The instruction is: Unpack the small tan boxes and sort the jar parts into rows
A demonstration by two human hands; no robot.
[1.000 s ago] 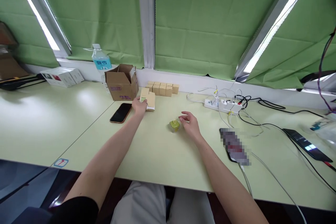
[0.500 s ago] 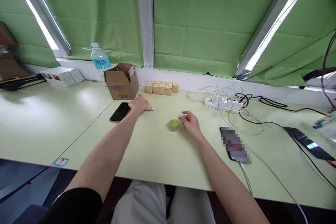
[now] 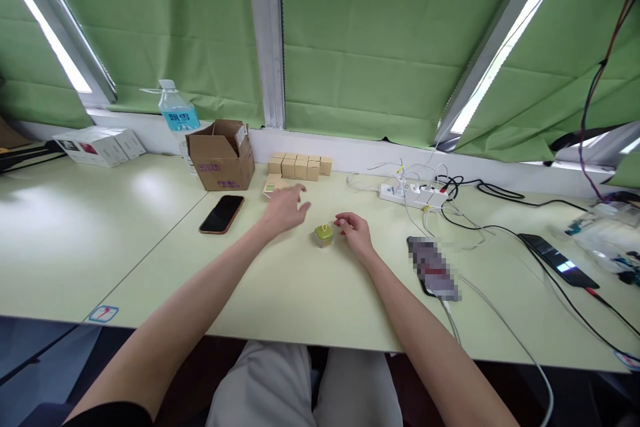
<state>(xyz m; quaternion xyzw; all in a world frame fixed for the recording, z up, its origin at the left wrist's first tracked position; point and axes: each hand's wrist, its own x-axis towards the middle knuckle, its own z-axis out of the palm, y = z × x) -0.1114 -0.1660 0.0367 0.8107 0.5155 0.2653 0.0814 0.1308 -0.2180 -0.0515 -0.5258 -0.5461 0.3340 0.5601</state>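
A small clear container with a green lid and a pale loop on top [image 3: 324, 235] stands on the table between my hands. My left hand [image 3: 287, 209] is above the table to its left, fingers spread, holding nothing. Just to the right of the container is my right hand [image 3: 355, 232], its fingers loosely bent and apart with nothing seen in them; whether a fingertip touches the container I cannot tell. Partly behind my left hand lies a flat tan cardboard piece [image 3: 271, 185] with a greenish patch.
Several small tan boxes [image 3: 301, 167] stand in a row by the wall, beside an open brown carton [image 3: 223, 167]. A dark phone [image 3: 222, 214] lies at left, another phone [image 3: 434, 268] at right. Behind are a power strip [image 3: 414, 196] with cables and a water bottle [image 3: 179, 110].
My left hand has come off the flat cardboard and moved right towards the container, its fingers now spread. My right hand stays beside the container. The whole view has shifted slightly.
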